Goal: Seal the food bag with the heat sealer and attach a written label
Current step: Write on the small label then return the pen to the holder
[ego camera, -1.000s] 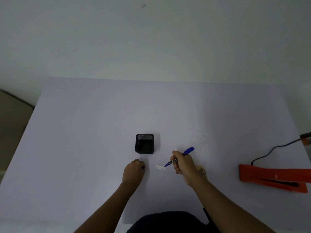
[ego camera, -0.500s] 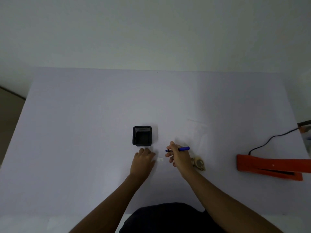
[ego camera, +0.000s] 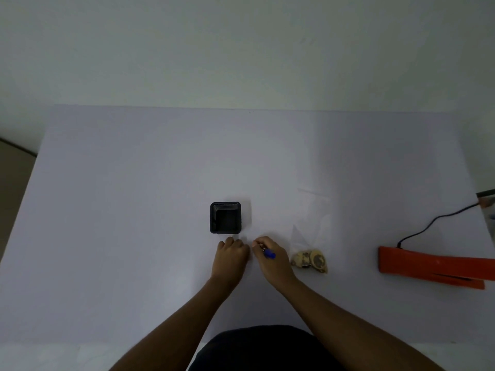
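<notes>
My right hand (ego camera: 270, 257) grips a blue pen (ego camera: 268, 253) in front of the black square pen holder (ego camera: 225, 217); only the pen's blue end shows above the fingers. My left hand (ego camera: 230, 253) rests curled on the table right beside it, knuckles almost touching. The small white label is hidden between the two hands. A clear food bag (ego camera: 310, 231) with brownish pieces (ego camera: 310, 259) at its near end lies just right of my right hand. The orange heat sealer (ego camera: 434, 266) lies at the right edge, jaws slightly apart.
The sealer's black cord (ego camera: 439, 218) runs back to the right table edge. The white table (ego camera: 134, 210) extends far to the left and back, up to a pale wall. My dark clothing shows at the bottom.
Both hands have come together in front of the pen holder. The pen has swung from pointing up-right to lying low in my fingers. The label is now covered.
</notes>
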Available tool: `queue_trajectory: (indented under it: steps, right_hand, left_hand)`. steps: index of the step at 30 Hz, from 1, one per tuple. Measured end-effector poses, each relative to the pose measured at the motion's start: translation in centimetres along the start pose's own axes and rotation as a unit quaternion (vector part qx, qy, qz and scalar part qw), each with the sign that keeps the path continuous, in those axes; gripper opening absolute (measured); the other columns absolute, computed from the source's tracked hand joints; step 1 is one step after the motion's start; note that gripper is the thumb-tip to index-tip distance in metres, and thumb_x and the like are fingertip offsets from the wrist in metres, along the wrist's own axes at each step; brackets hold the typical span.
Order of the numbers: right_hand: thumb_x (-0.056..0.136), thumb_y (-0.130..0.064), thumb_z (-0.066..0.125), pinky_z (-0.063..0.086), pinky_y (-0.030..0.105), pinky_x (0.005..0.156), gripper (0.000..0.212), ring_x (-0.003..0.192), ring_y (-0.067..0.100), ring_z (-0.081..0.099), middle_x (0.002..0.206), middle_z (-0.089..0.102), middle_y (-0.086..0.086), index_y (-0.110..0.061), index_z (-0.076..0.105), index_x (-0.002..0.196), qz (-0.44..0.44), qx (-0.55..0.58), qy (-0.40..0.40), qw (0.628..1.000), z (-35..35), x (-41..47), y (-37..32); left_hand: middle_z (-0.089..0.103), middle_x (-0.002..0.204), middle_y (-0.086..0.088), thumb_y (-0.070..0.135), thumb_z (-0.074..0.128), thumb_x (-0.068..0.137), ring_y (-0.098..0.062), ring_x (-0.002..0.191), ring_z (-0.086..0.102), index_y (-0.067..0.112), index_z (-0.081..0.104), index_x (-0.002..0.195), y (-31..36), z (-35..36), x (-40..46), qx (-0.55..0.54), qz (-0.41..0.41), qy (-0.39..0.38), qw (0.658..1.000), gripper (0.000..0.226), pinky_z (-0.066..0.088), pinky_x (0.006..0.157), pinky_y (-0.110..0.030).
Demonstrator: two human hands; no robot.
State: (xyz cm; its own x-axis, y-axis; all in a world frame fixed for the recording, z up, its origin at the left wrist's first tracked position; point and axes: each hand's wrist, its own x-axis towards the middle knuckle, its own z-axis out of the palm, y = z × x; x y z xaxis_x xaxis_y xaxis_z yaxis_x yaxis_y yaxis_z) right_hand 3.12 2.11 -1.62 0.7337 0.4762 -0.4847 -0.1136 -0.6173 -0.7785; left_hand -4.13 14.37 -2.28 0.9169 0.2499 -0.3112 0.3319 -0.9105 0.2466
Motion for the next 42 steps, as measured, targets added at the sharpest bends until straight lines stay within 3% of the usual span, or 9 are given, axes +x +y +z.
queue_trajectory:
  steps: [6, 10, 16, 22, 29, 38, 42]
  right_hand:
    - [0.1, -0.032, 0.055, 0.05, 0.023, 0.07, 0.031, 0.071, 0.012, 0.061, 0.078, 0.062, 0.003, -0.013, 0.066, 0.078, -0.027, -0.015, 0.017, 0.999, 1.0, 0.1, 1.0]
    - [0.101, -0.037, 0.052, 0.054, 0.019, 0.083, 0.026, 0.088, 0.006, 0.068, 0.094, 0.072, -0.007, -0.023, 0.073, 0.1, -0.045, 0.014, -0.021, 0.999, 1.4, -0.6, 1.6]
    - [0.1, -0.035, 0.05, 0.055, 0.037, 0.068, 0.031, 0.067, 0.013, 0.064, 0.072, 0.066, -0.001, -0.02, 0.068, 0.079, -0.037, -0.007, -0.036, 0.999, 1.3, -0.4, 2.2]
    - [0.101, -0.034, 0.049, 0.054, 0.037, 0.071, 0.033, 0.073, 0.012, 0.064, 0.08, 0.069, 0.001, -0.015, 0.071, 0.085, -0.059, -0.03, -0.067, 0.996, 0.6, -0.2, 3.0]
    - [0.1, -0.032, 0.05, 0.054, 0.037, 0.071, 0.029, 0.074, 0.012, 0.065, 0.08, 0.069, 0.0, -0.015, 0.07, 0.087, -0.057, -0.016, -0.059, 0.996, 0.4, -0.4, 3.1]
    - [0.097, -0.036, 0.054, 0.055, 0.043, 0.07, 0.029, 0.07, 0.017, 0.066, 0.076, 0.07, 0.003, -0.015, 0.07, 0.083, -0.008, -0.005, -0.065, 0.998, 0.5, -0.1, 2.5]
    - [0.097, -0.032, 0.055, 0.055, 0.04, 0.07, 0.026, 0.07, 0.015, 0.067, 0.076, 0.07, 0.001, -0.017, 0.071, 0.083, -0.001, 0.0, -0.063, 0.998, 0.5, -0.1, 2.5]
  left_hand:
    - [0.064, 0.059, 0.003, 0.009, 0.086, 0.065, -0.019, 0.061, 0.055, 0.019, 0.068, 0.066, 0.4, 0.1, -1.2, 0.028, 0.028, -0.002, 0.999, 0.021, 0.04, 0.058, -0.031]
    - [0.066, 0.063, 0.001, 0.008, 0.088, 0.061, -0.019, 0.062, 0.055, 0.016, 0.069, 0.071, 0.9, 0.6, -1.8, 0.041, 0.047, -0.006, 0.998, 0.023, 0.043, 0.059, -0.033]
    - [0.068, 0.073, -0.001, 0.011, 0.09, 0.058, -0.021, 0.067, 0.056, 0.015, 0.072, 0.077, 1.1, 1.2, -1.9, 0.055, 0.05, -0.008, 0.997, 0.026, 0.046, 0.059, -0.034]
    - [0.064, 0.065, -0.001, 0.006, 0.089, 0.055, -0.021, 0.063, 0.055, 0.014, 0.069, 0.068, 1.5, 0.7, -1.9, 0.056, 0.042, -0.017, 0.997, 0.025, 0.047, 0.056, -0.034]
    - [0.068, 0.079, -0.004, 0.008, 0.077, 0.075, -0.023, 0.074, 0.057, 0.012, 0.07, 0.084, 1.6, 0.5, -2.1, 0.071, 0.032, -0.065, 0.995, 0.013, 0.048, 0.068, -0.036]
    - [0.069, 0.078, -0.004, 0.006, 0.079, 0.072, -0.024, 0.074, 0.058, 0.012, 0.07, 0.081, 1.7, 0.3, -1.9, 0.067, 0.031, -0.084, 0.994, 0.014, 0.047, 0.066, -0.035]
    - [0.067, 0.106, -0.01, 0.005, 0.056, 0.092, -0.03, 0.098, 0.055, 0.007, 0.066, 0.107, 2.0, 0.1, -1.9, 0.089, 0.027, -0.096, 0.991, 0.017, 0.042, 0.085, -0.04]
